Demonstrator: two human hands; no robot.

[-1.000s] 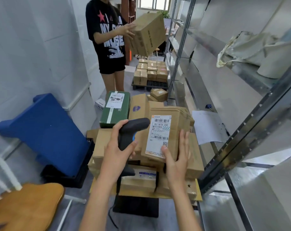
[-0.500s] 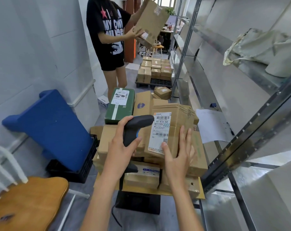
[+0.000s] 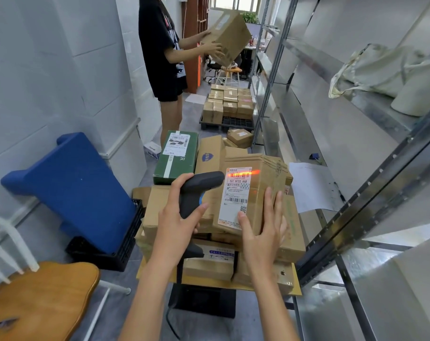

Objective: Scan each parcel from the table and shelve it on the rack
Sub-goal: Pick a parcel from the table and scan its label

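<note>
Scanner (image 3: 199, 190) sits gripped in the left hand (image 3: 175, 230), its orange beam across the top barcode of the label (image 3: 234, 193). The right hand (image 3: 263, 232), just right of it, holds the tilted cardboard parcel (image 3: 255, 193), thumb on the label. Under both hands, stacked parcels cover the table (image 3: 218, 283). Right of the right hand runs the metal rack (image 3: 356, 212).

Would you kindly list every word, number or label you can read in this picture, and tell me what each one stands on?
"507 N705 A68": on the white shipping label of the cardboard parcel that the right hand holds, under the scanner's red line.
"N705": lower on the same label, beside a barcode.
"R": on the green box.
Too small or blurred: the label's other print and QR code, the green box's label, the blue emblem and the other parcels' labels.
</note>
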